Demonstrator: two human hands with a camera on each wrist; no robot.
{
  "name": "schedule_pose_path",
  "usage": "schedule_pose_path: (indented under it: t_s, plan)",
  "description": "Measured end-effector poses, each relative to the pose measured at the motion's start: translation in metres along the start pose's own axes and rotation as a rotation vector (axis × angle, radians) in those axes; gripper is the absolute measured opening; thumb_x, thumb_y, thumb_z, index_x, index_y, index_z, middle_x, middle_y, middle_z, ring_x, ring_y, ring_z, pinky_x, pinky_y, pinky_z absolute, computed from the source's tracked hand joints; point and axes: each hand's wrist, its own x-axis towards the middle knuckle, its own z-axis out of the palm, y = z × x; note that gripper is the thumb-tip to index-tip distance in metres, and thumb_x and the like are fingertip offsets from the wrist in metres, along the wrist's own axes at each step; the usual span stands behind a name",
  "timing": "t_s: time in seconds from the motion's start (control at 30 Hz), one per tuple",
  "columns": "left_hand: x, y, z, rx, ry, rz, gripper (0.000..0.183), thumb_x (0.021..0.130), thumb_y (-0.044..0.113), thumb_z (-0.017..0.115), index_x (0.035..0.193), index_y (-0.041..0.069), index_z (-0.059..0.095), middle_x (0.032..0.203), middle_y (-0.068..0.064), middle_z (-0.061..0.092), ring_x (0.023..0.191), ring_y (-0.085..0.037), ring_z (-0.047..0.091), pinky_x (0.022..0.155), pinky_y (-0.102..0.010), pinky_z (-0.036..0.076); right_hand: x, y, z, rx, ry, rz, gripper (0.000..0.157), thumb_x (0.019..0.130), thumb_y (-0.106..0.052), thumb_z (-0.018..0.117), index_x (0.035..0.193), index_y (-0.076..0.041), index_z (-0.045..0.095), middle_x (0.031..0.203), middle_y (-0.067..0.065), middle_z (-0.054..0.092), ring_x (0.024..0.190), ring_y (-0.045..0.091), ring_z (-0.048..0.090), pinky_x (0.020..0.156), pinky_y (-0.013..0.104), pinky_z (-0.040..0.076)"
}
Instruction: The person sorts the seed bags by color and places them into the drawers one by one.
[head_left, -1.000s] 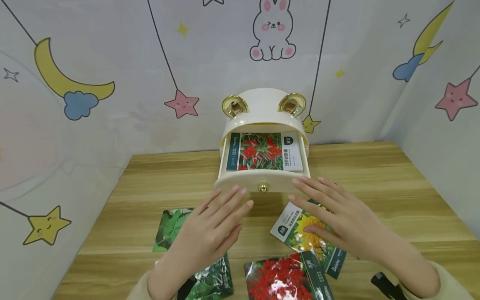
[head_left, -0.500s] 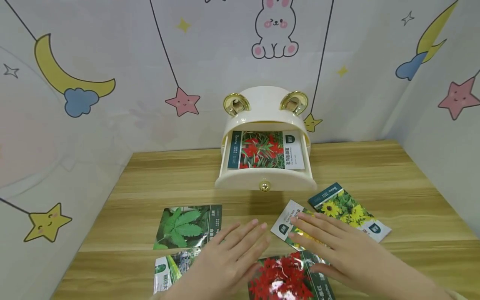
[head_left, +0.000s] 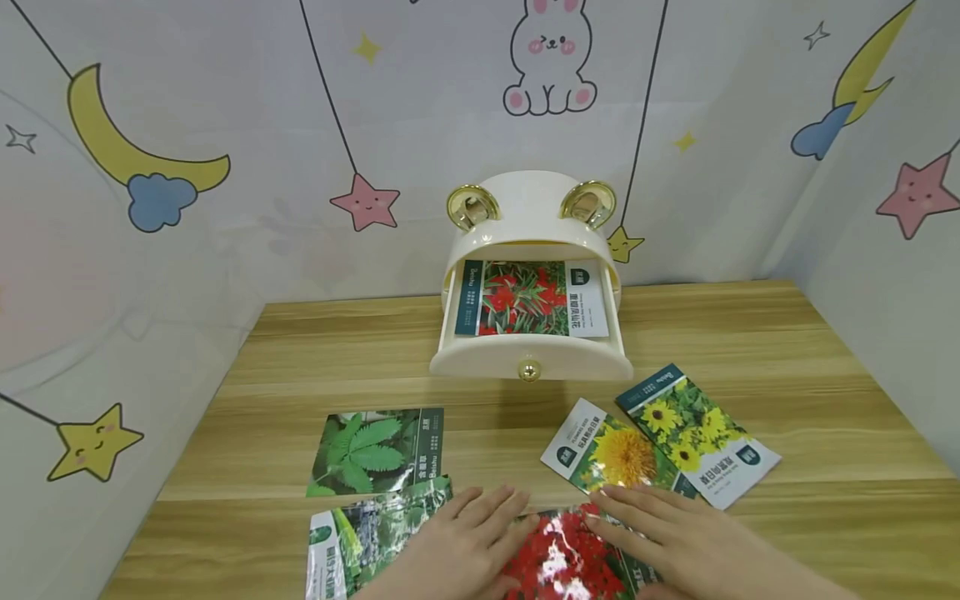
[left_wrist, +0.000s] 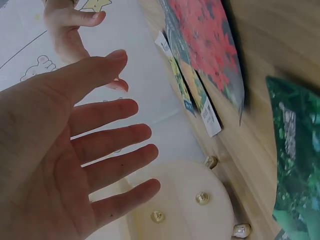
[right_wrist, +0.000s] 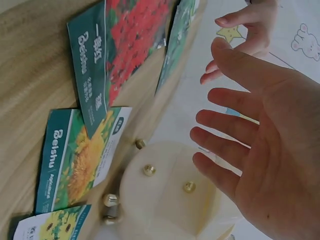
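Note:
Near the front of the table, my left hand [head_left: 457, 550] and right hand [head_left: 686, 542] are spread over either side of a seed packet with red flowers [head_left: 561, 557]. In the wrist views both hands hold nothing, fingers straight and apart, clear of the table. Left of them lie a green-leaf packet [head_left: 367, 452] and overlapping leafy packets [head_left: 375, 533], partly hidden by my left hand. An orange-flower packet [head_left: 622, 450] and a yellow-flower packet [head_left: 697, 433] lie to the right. Farther back, a pulled-out drawer [head_left: 480, 358] holds another red-flower packet [head_left: 525, 298].
The drawer belongs to a white rounded box [head_left: 528, 204] with gold-rimmed ears, standing at the table's back edge. A gold knob [head_left: 529, 371] projects from the drawer front. Printed fabric walls [head_left: 262, 167] enclose the back and sides of the wooden table [head_left: 337, 350].
Both hands have drawn back toward the front edge, uncovering the orange-flower and yellow-flower packets and more of the leafy ones. The drawer and packets appear unmoved.

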Motion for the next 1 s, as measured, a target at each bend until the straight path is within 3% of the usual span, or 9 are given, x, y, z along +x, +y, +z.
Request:
schedule_pose_path:
  t_s: [0.1,0.17,0.23,0.3,0.4,0.57,0.83,0.93,1.0]
  plan:
    - [-0.001,0.003,0.005,0.003,-0.002,0.020,0.054,0.091,0.055,0.037,0.129,0.020,0.051,0.133,0.000,0.053,0.121,-0.014,0.052,0.093,-0.031,0.050,-0.001,0.001,0.006,-0.022,0.025,-0.028,0.061,0.085,-0.059,0.046,0.136,-0.025,0.041,0.135,-0.004,0.050,0.116,0.017,0.054,0.114,0.013,-0.001]
    - [-0.002,0.004,0.009,0.006,0.018,0.023,0.053,0.092,0.055,0.034,0.127,0.020,0.054,0.131,0.000,0.056,0.119,-0.014,0.054,0.091,-0.030,0.050,-0.003,0.001,0.010,-0.018,-0.009,-0.024,0.063,0.085,-0.063,0.042,0.134,-0.024,0.043,0.134,-0.002,0.051,0.115,0.018,0.055,0.113,0.019,0.021]
    - [-0.002,0.006,0.013,0.008,0.037,0.018,0.054,0.092,0.056,0.033,0.125,0.020,0.056,0.129,0.000,0.057,0.117,-0.014,0.056,0.089,-0.030,0.051,-0.006,0.001,0.013,-0.003,-0.063,-0.016,0.066,0.084,-0.066,0.038,0.135,-0.024,0.043,0.134,-0.001,0.052,0.115,0.019,0.056,0.101,0.027,0.041]
    - [-0.002,0.008,0.017,0.005,0.055,0.000,0.053,0.091,0.057,0.035,0.121,0.020,0.059,0.124,-0.001,0.061,0.112,-0.014,0.059,0.086,-0.029,0.052,-0.008,0.001,0.018,0.002,-0.112,-0.011,0.067,0.085,-0.068,0.035,0.135,-0.023,0.043,0.134,-0.001,0.052,0.114,0.021,0.056,0.086,0.034,0.052]
    - [-0.001,0.014,0.021,0.025,0.044,-0.032,0.058,0.090,0.061,0.032,0.115,0.020,0.064,0.117,-0.001,0.065,0.105,-0.014,0.063,0.082,-0.027,0.054,-0.012,0.001,0.026,-0.031,-0.128,-0.036,0.066,0.086,-0.066,0.033,0.133,-0.021,0.045,0.132,-0.001,0.054,0.114,0.020,0.057,0.086,0.033,0.051]
    - [0.000,0.025,0.027,0.058,-0.071,-0.070,0.065,0.089,0.066,0.023,0.117,0.022,0.063,0.118,0.001,0.064,0.104,-0.013,0.063,0.081,-0.026,0.053,-0.016,-0.001,0.039,-0.040,-0.133,-0.062,0.063,0.089,-0.063,0.032,0.131,-0.019,0.047,0.130,0.001,0.055,0.114,0.021,0.057,0.086,0.032,0.051]
    - [0.002,0.040,0.051,0.146,0.079,-0.056,0.058,0.093,0.058,0.024,0.110,0.022,0.066,0.109,0.003,0.068,0.097,-0.011,0.066,0.078,-0.024,0.054,-0.017,-0.004,0.054,-0.019,-0.163,-0.060,0.062,0.090,-0.061,0.030,0.133,-0.020,0.046,0.131,0.000,0.055,0.113,0.021,0.057,0.084,0.029,0.052]
    - [0.002,0.042,0.057,0.189,0.062,-0.032,0.055,0.094,0.056,0.024,0.112,0.024,0.065,0.109,0.005,0.068,0.098,-0.010,0.065,0.080,-0.024,0.054,-0.017,-0.006,0.056,-0.002,-0.197,-0.033,0.064,0.089,-0.064,0.027,0.135,-0.023,0.042,0.133,-0.002,0.053,0.115,0.022,0.056,0.083,0.031,0.053]
    - [0.002,0.042,0.057,0.186,0.004,-0.017,0.054,0.094,0.056,0.024,0.116,0.025,0.063,0.113,0.005,0.066,0.100,-0.009,0.064,0.081,-0.024,0.053,-0.016,-0.007,0.056,0.041,-0.249,-0.003,0.068,0.087,-0.068,0.025,0.138,-0.024,0.038,0.136,-0.003,0.050,0.118,0.024,0.053,0.083,0.034,0.053]
